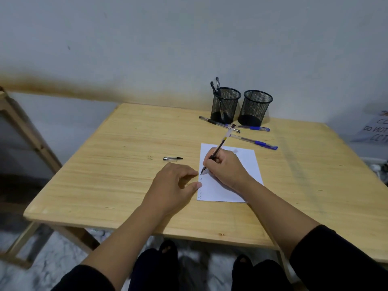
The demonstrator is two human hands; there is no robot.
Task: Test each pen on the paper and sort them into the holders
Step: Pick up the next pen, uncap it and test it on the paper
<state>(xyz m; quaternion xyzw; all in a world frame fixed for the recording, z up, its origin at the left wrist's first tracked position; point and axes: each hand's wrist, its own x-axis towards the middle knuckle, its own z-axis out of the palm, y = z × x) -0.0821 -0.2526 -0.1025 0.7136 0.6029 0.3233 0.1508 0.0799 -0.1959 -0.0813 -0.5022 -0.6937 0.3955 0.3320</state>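
My right hand [225, 168] grips a black pen [220, 144] with its tip down on the left edge of the white paper [243, 164], beside small scribbles. My left hand [174, 183] rests on the table, thumb pressing the paper's left edge. The pen's black cap [172, 158] lies on the wood left of the paper. Two black mesh holders stand at the back: the left holder [226, 105] has two or three pens in it, the right holder [255, 108] looks empty. A black pen [212, 121] and two blue pens [255, 128] [259, 142] lie loose in front of the holders.
The wooden table [117, 160] stands against a grey wall. A wooden frame [25, 131] leans at the far left. A sheet with handwriting [375, 129] lies off the table's right side. My knees show under the near edge.
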